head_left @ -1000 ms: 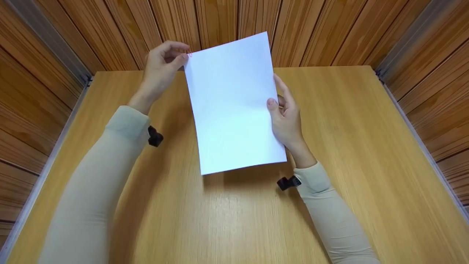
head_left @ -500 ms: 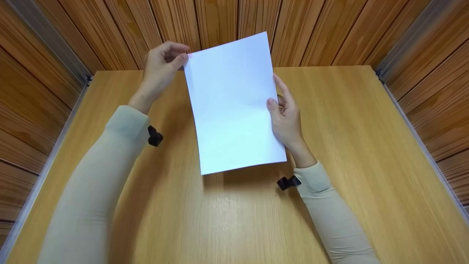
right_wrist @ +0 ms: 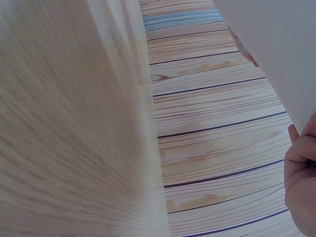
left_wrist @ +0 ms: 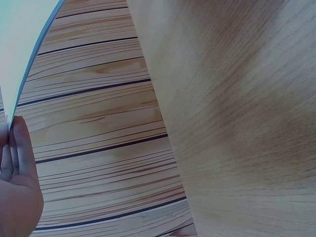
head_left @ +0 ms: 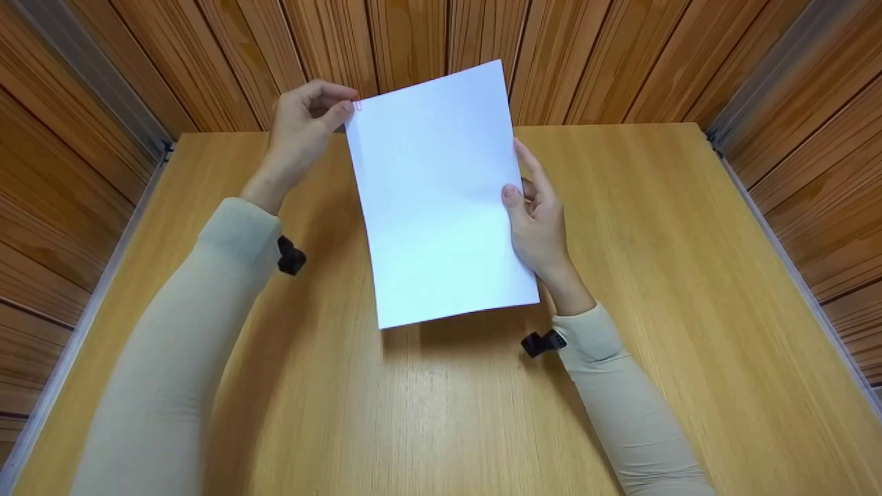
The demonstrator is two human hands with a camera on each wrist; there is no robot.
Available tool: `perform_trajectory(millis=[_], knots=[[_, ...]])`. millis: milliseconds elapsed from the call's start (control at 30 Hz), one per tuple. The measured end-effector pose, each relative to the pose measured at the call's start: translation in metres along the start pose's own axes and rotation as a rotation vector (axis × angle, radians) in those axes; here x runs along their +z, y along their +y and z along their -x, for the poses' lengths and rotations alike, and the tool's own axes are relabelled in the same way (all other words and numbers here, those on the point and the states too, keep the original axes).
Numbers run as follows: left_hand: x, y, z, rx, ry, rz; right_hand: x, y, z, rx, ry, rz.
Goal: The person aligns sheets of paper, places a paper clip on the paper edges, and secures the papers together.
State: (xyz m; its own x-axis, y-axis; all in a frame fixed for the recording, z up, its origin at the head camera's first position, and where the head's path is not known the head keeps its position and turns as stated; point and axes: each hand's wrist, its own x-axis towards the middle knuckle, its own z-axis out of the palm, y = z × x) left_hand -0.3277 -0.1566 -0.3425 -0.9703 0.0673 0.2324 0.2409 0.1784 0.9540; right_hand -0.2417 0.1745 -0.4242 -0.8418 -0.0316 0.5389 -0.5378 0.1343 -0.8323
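Note:
White sheets of paper [head_left: 441,200] are held up above the table, slightly tilted, with their edges together in the left wrist view. A small pink-red paper clip [head_left: 357,105] sits at the top left corner of the sheets. My left hand [head_left: 303,124] pinches that corner between thumb and fingers, right beside the clip, hiding part of it. My right hand [head_left: 541,224] grips the right edge, thumb on the front and fingers behind. In the left wrist view the left fingers [left_wrist: 23,153] meet the corner of the paper [left_wrist: 19,54]. The right wrist view shows the right fingers [right_wrist: 301,158] curled at the edge.
A wooden table [head_left: 427,413] lies beneath the hands, with shadows on it. Wood-plank walls [head_left: 579,62] stand at the back and both sides, with metal strips [head_left: 792,269] along the side edges. Small black cameras [head_left: 292,255] are strapped to the wrists.

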Motion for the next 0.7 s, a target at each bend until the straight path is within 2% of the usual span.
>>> perform_trajectory(millis=[700], knots=[[-0.0027,-0.0038,-0.0001,0.002,0.000,-0.022,0.0004,0.0019,-0.0015,-0.014,0.002,0.006]])
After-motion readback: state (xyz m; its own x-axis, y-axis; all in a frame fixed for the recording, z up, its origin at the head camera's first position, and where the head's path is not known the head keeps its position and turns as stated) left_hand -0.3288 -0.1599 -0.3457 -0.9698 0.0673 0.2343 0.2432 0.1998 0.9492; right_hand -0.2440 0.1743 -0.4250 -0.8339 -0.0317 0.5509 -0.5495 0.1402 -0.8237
